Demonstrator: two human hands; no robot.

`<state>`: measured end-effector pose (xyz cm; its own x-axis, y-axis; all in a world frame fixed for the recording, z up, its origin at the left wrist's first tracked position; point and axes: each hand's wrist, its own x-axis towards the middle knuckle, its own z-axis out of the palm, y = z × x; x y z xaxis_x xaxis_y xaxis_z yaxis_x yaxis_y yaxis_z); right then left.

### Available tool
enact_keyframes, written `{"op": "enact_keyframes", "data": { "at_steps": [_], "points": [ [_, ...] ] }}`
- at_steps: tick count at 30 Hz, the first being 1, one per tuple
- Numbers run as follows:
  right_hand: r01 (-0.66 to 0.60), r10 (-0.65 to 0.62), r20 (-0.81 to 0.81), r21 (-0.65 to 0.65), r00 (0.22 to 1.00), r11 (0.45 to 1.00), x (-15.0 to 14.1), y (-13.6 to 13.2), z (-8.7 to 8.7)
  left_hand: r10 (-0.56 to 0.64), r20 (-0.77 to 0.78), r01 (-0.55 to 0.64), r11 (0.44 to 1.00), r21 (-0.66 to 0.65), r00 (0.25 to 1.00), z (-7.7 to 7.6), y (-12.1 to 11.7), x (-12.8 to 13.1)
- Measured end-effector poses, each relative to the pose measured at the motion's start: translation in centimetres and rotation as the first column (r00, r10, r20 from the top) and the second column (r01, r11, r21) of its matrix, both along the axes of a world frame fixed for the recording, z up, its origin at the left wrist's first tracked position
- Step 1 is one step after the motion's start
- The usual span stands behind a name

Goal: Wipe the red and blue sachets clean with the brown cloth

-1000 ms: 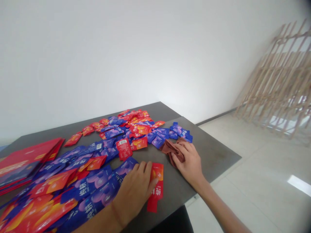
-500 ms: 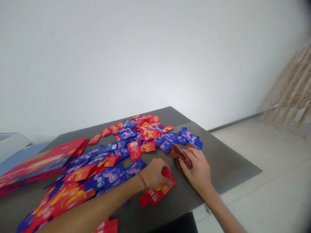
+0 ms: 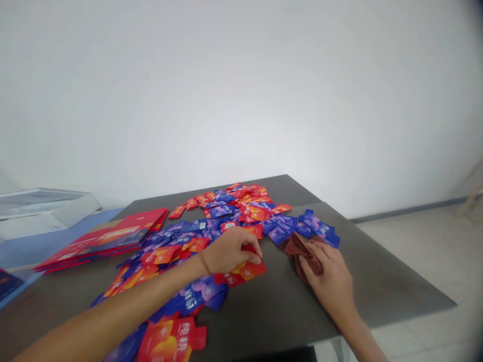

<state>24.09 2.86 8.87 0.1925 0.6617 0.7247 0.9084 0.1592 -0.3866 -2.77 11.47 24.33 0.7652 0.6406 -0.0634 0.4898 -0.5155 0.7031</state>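
My left hand (image 3: 232, 249) pinches a red-and-orange packet (image 3: 245, 272) with white lettering over the dark table, its fingers closed round one side. To the right, my right hand (image 3: 334, 276) is closed round a crumpled brown cloth (image 3: 296, 247) that rests on the tabletop. The cloth reaches the edge of some blue-purple packets (image 3: 319, 227). Under and beside my left forearm spreads a loose heap of red and blue packets (image 3: 198, 296). Another red packet (image 3: 169, 339) lies near the front, partly cut off by the frame.
A stack of flat red printed packaging (image 3: 113, 236) lies at the left of the dark table (image 3: 260, 317). Behind it are a blue surface (image 3: 83, 225) and an open white box (image 3: 49, 211). A white wall (image 3: 241, 100) stands behind; pale floor (image 3: 407, 251) shows right.
The view has shifted, so the table sits further right and lower. My left hand has lifted the red packet back toward the heap. My right hand still holds the cloth in the same place.
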Motion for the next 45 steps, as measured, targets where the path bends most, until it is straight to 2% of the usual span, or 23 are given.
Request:
{"op": "enact_keyframes", "data": {
  "at_steps": [4,8,10,15,19,21,25,29,33,38,45],
  "points": [
    [0.017,-0.017,0.013,0.007,1.0,1.0,0.1,0.1,-0.3,-0.06,-0.075,0.068,0.993,0.099,0.995,1.8,2.8,-3.6],
    [0.029,-0.029,0.015,-0.011,0.999,1.0,0.4,0.2,-0.6,-0.213,-0.223,0.235,0.969,0.076,0.951,2.1,6.0,-8.1],
    [0.031,-0.03,0.023,-0.018,0.999,0.999,0.6,0.3,-0.9,-0.245,-0.267,0.27,0.961,0.06,0.932,2.0,7.4,-10.5],
    [0.038,-0.037,0.043,-0.018,0.998,0.999,1.1,0.5,-1.2,-0.202,-0.299,0.233,0.97,0.071,0.933,2.4,10.0,-16.0],
    [0.057,-0.055,0.043,-0.031,0.998,0.998,1.2,0.5,-1.2,-0.124,-0.274,0.157,0.982,0.102,0.954,2.1,10.9,-18.9],
    [0.06,-0.058,0.045,-0.032,0.997,0.998,1.2,0.5,-1.2,-0.081,-0.254,0.115,0.986,0.12,0.964,1.3,11.0,-19.6],
    [0.064,-0.062,0.052,-0.035,0.997,0.997,1.5,0.6,-1.5,0.029,-0.204,0.008,0.984,0.177,0.979,-1.4,11.2,-20.2],
    [0.054,-0.052,0.05,-0.046,0.997,0.997,1.7,0.5,-1.6,0.148,-0.12,-0.112,0.958,0.264,0.982,-4.0,11.3,-20.3],
    [0.066,-0.063,0.069,-0.04,0.996,0.997,1.7,0.5,-1.6,0.211,-0.075,-0.176,0.928,0.329,0.975,-5.7,11.2,-20.4],
    [0.052,-0.05,0.088,-0.016,0.995,0.999,1.8,0.5,-1.4,0.21,-0.072,-0.169,0.913,0.373,0.975,-6.8,11.1,-20.7],
    [0.049,-0.046,0.076,-0.033,0.996,0.998,1.9,0.7,-1.7,0.216,-0.057,-0.178,0.906,0.384,0.975,-6.6,11.0,-21.2]
  ]
}}
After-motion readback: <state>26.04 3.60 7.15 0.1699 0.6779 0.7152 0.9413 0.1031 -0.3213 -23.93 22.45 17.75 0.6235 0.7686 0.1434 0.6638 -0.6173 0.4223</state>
